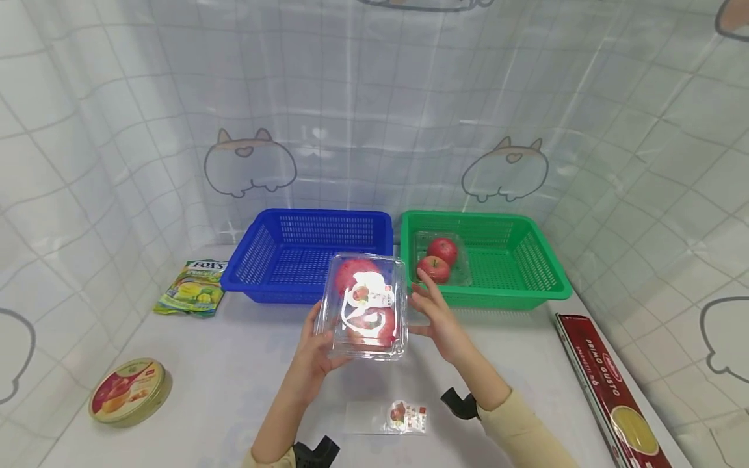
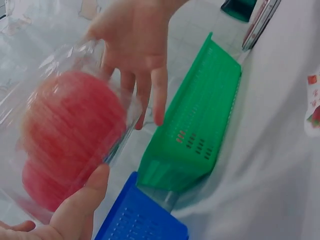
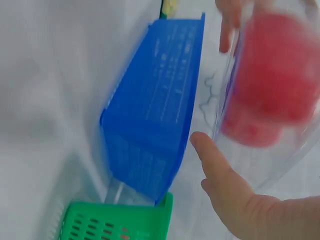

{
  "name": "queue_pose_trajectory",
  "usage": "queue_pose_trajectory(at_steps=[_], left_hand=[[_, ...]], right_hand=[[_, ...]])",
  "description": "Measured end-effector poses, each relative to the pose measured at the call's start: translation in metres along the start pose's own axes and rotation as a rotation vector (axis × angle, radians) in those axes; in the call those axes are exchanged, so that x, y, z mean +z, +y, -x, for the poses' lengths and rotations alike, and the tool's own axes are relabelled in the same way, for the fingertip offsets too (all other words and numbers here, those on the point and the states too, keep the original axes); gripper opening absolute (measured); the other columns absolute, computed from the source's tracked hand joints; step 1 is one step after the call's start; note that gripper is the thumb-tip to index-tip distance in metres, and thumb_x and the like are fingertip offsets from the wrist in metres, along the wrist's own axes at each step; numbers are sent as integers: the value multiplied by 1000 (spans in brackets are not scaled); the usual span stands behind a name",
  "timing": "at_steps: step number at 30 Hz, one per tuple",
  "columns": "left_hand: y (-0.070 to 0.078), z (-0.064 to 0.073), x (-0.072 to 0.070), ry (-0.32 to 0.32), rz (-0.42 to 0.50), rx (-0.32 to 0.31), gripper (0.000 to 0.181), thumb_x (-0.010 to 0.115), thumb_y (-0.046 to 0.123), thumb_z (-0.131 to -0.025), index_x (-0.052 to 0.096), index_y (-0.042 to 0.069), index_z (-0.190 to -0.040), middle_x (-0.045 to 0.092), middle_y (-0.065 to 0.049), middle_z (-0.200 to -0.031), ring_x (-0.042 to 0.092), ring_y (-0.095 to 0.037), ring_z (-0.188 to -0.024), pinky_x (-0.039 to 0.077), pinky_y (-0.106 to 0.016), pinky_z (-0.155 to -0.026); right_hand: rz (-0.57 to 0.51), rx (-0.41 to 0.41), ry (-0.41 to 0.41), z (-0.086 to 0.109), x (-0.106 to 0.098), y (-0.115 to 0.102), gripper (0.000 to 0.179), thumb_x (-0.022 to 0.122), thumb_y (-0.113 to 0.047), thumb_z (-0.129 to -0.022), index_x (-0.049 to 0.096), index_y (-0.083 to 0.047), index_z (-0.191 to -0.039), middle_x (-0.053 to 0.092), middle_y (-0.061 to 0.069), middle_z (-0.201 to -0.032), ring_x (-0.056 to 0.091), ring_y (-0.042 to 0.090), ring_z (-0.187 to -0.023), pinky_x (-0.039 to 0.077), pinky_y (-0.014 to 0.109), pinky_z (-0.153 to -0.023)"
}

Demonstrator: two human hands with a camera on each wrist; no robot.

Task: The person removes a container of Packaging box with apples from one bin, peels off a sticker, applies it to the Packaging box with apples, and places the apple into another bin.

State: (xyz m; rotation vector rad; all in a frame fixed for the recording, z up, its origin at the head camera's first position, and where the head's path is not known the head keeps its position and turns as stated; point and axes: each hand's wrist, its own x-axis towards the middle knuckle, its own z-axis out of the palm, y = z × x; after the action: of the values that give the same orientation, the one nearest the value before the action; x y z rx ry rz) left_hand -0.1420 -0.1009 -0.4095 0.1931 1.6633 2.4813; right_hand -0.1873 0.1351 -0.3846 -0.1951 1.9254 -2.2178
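Observation:
My left hand (image 1: 313, 361) grips a clear plastic box (image 1: 365, 307) by its left side and lower corner, with the thumb along the near edge. Two red apples (image 2: 75, 125) show through the plastic, and a label (image 1: 380, 296) lies across the lid. The box is raised above the table, in front of the blue basket. Beside its right edge is my right hand (image 1: 447, 331), fingers spread and fairly straight, thumb close to the plastic. A label strip (image 1: 407, 417) lies on the table below the box.
A blue basket (image 1: 310, 296) and a green basket (image 1: 497, 300) stand side by side at the back. Another clear box with two apples (image 1: 434, 270) sits in the green one. Around them are a candy bag (image 1: 194, 289), a round tin (image 1: 130, 393) and a spaghetti box (image 1: 608, 383).

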Motion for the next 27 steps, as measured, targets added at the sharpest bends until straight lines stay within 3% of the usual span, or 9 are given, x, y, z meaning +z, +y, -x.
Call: queue_pose_trajectory(at_steps=[5,12,18,27], left_hand=[[4,-7,-5,69,12,17,66,41,19,-88,8,15,-145,21,-23,-143,51,-24,-109,48,-49,-85],[6,-17,-6,110,21,8,64,42,21,-89,10,15,-144,24,-19,-142,39,-32,-120,49,-47,-84],[8,-26,-12,136,25,9,58,40,21,-91,13,16,-141,25,-18,-141,47,-24,-112,51,-43,-82],[8,-40,-22,163,7,16,62,39,33,-95,7,14,-145,24,-17,-143,56,-13,-101,51,-41,-84]], right_hand=[[61,15,-55,7,14,4,63,48,-27,-94,16,-27,-148,16,15,-151,23,42,-134,48,53,-84],[44,52,-93,1,29,7,63,50,-27,-94,19,-27,-148,11,18,-151,22,43,-134,49,52,-81],[-22,50,-54,-11,39,9,62,52,-21,-93,22,-24,-147,10,21,-150,20,41,-135,49,50,-82],[-64,41,-5,-33,49,11,63,54,-20,-90,27,-25,-146,20,19,-146,32,41,-128,49,51,-82]])
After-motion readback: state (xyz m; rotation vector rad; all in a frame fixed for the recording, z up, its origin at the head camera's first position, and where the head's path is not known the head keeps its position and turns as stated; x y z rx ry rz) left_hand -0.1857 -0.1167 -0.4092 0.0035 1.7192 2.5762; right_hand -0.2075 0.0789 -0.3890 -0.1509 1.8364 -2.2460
